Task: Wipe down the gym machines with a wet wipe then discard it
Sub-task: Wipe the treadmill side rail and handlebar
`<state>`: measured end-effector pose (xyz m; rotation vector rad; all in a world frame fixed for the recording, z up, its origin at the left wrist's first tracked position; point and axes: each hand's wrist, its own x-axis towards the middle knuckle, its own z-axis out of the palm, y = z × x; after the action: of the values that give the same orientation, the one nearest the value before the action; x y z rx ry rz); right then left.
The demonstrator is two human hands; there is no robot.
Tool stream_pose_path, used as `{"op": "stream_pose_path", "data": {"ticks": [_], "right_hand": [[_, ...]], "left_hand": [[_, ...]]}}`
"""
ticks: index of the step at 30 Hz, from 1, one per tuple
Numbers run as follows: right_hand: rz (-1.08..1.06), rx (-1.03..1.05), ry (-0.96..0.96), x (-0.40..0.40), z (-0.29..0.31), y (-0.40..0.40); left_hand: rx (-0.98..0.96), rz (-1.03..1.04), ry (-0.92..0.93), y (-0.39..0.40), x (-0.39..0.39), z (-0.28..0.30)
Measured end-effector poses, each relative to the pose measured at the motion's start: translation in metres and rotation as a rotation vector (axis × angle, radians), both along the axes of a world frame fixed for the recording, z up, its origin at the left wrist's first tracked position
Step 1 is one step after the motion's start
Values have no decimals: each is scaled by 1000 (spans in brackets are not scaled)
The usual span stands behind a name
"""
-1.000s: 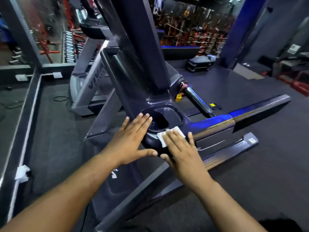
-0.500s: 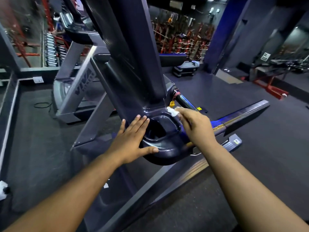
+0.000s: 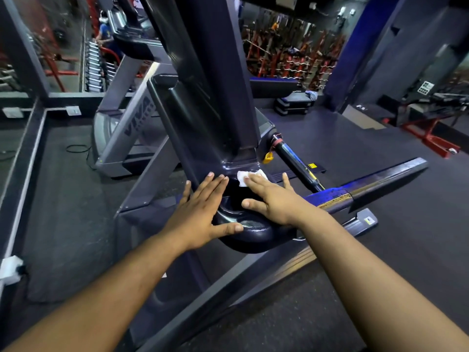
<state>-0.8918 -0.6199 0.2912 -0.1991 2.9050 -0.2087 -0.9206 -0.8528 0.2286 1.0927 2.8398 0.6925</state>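
A dark treadmill console [image 3: 203,97] rises in front of me, with a cup-holder tray [image 3: 253,232] at its near end. A white wet wipe [image 3: 243,177] lies on the tray's far rim at the foot of the console. My right hand [image 3: 274,199] presses the wipe flat with straight fingers, thumb spread over the cup hole. My left hand [image 3: 200,214] rests flat on the tray's left rim, its thumb along the near edge.
The treadmill handrail [image 3: 368,189] runs right from the tray. A second treadmill [image 3: 127,128] stands at the left. Red weight racks [image 3: 291,57] line the back, a step platform [image 3: 294,104] sits beyond, and a red bench frame [image 3: 431,138] is at the right.
My right hand moved the wipe from the tray's near right edge up to its far rim, then left toward the console base, and it now lies flat. My left hand stayed on the left rim.
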Motion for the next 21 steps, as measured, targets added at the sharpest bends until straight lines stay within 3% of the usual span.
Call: {"op": "stream_pose_path", "data": {"ticks": [7,15,21], "right_hand": [[15,200,19,30,17,3],[38,81,24,-1,6,-2],[69,209,117,41,9,8]], "left_hand": [[8,0,-2,0,1,1],[7,4,-5,1,0,-1],[17,18,-12,2,2,0]]}}
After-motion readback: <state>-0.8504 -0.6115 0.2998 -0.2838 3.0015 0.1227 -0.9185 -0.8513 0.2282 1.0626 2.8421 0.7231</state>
